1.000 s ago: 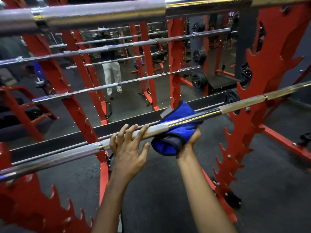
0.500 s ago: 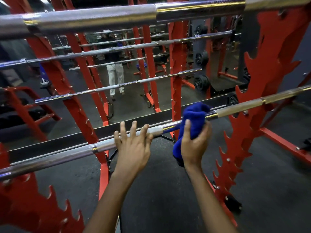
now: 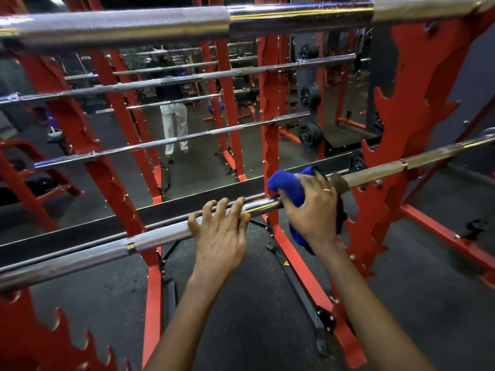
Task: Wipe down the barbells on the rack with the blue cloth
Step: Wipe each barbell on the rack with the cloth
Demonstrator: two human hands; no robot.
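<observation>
right hand (image 3: 313,210) shifted rightward along lower barbell (image 3: 160,235) since a second ago, fingers clamped on blue cloth (image 3: 288,184) wrapped over bar. left hand (image 3: 219,231) stays put, fingers curled over bar. wipe stroke progressing toward sleeve; upper barbell (image 3: 134,25) likely pending.

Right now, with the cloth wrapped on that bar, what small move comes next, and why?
Probably slide the right hand and blue cloth rightward along the barbell toward the red rack upright. The left hand already steadies the bar, and the stretch right of the cloth looks unwiped.
</observation>
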